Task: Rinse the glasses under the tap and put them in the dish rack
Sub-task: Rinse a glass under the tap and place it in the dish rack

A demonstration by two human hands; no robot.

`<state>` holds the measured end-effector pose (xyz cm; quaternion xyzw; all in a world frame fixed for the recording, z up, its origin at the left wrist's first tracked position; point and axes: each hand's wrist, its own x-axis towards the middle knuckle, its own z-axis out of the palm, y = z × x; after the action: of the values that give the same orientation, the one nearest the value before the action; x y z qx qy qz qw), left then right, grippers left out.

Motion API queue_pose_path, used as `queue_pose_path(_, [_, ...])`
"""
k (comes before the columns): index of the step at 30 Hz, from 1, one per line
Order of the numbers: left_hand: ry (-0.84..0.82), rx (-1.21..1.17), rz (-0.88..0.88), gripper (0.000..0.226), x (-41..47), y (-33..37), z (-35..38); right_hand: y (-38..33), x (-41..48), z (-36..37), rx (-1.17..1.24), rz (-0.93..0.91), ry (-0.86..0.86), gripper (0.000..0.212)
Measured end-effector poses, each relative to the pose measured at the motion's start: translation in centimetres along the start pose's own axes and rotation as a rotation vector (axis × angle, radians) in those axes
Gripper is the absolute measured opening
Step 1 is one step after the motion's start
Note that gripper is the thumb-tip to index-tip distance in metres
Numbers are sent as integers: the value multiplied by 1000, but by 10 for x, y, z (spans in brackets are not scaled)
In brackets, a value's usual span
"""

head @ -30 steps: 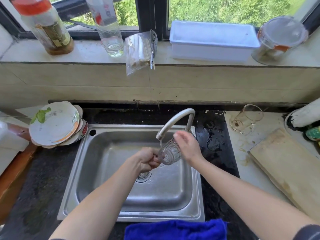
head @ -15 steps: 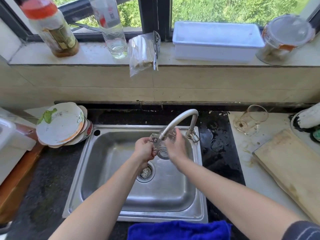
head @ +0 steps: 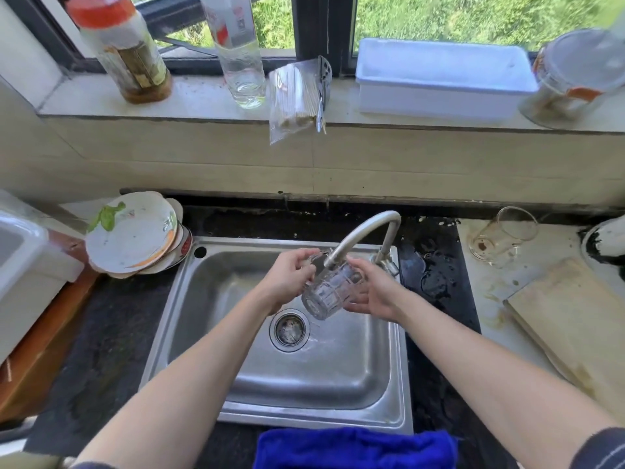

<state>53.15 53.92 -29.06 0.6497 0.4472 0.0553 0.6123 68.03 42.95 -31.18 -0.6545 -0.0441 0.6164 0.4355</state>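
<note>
- glass (head: 329, 292): clear, faceted. Held over sink (head: 189, 319) btwn both hands, above & just R of drain (head: 289, 328). Tilted, mouth up toward tap, base down toward camera.
- L hand (head: 287, 282): fingers (head: 299, 258) curled, pinching glass at its rim, L side.
- R hand (head: 373, 292): palm against R side of glass. Fingers (head: 358, 267) near straight & close together, lying along the wall, not wrapped round it.
- tap (head: 358, 235): curved metal spout w/ tip at glass mouth, covering part of rim. Stream itself hard to make out.
- sink: steel, single bowl, set in dark tabletop (head: 101, 333). Floor wet, ripples beside drain.
- 2nd glass (head: 504, 236): clear, on pale tabletop R of sink, well apart from hands. Brownish residue at base. Upright or tipped: can't tell.
- cutting board (head: 568, 319): wood, stained, R edge, near 2nd glass.
- plates (head: 132, 235): stack, leaning at back-L corner of sink. Top one white w/ green mark.
- white bin (head: 27, 275): far L, only partly in view.
- blue cloth (head: 355, 448): on tabletop at near edge of sink, centre.
- window sill (head: 203, 96), L to R: orange-cap bottle (head: 125, 52), clear bottle (head: 238, 52), plastic bag of sticks (head: 294, 96) overhanging the edge, white tub (head: 443, 79), lidded jar (head: 575, 76).
</note>
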Motion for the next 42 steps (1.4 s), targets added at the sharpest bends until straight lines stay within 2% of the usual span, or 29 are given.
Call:
queue_pose_path(3, [199,36,32,33,10,-14,8,-1,1,-5,10,-102,-8,34])
queue_pose_path(5, [288,-72,-34,35,11,-22,23,-2,-2,-3,29,-190,29,41])
queue_pose_path(8, [255,-429,-271,42,10,-24,45,4,-9,-2,-65,-293,76,60])
queue_pose_path(11, [260,-621,-355,38,12,-25,51,19,-18,-3,-228,-388,85,70])
queue_pose_path(14, [225,-600,-322,6,9,-21,56,26,-24,-12,-160,-394,85,72])
queue_pose_path(17, [179,-456,-199,17,6,-20,59,23,-25,-19,86,-268,66,58])
queue_pose_path(19, [138,-398,-138,11,6,-19,60,20,-25,-20,118,-227,72,58])
queue_pose_path(20, [144,-379,-127,4,5,-17,59,19,-26,-19,77,-237,89,60])
queue_pose_path(21, [161,-369,-126,8,4,-15,58,18,-26,-17,9,-270,113,62])
queue_pose_path(23, [138,-412,-136,36,4,-16,54,17,-26,-13,-162,-369,155,67])
queue_pose_path(25, [77,-469,-182,52,1,-14,53,19,-25,-13,-280,-442,175,70])
queue_pose_path(26, [71,-486,-200,51,-1,-13,53,21,-23,-14,-322,-468,177,72])
queue_pose_path(29, [169,-493,-221,25,1,-14,56,23,-24,-15,-404,-508,188,72])
queue_pose_path(32, [108,-494,-277,38,4,-13,54,18,-25,-19,-186,-376,148,67])
queue_pose_path(34, [30,-531,-300,50,3,-11,50,17,-21,-24,44,-219,54,49])
queue_pose_path(36, [-25,-570,-275,48,1,-9,48,21,-17,-26,180,-72,-48,26])
queue_pose_path(37, [-48,-560,-246,40,3,-11,48,25,-13,-26,225,-12,-63,24])
queue_pose_path(39, [-88,-511,-179,25,0,-11,46,32,-5,-24,314,86,-53,37])
queue_pose_path(42, [-139,-498,-127,18,-3,-10,42,38,5,-17,398,193,-70,53])
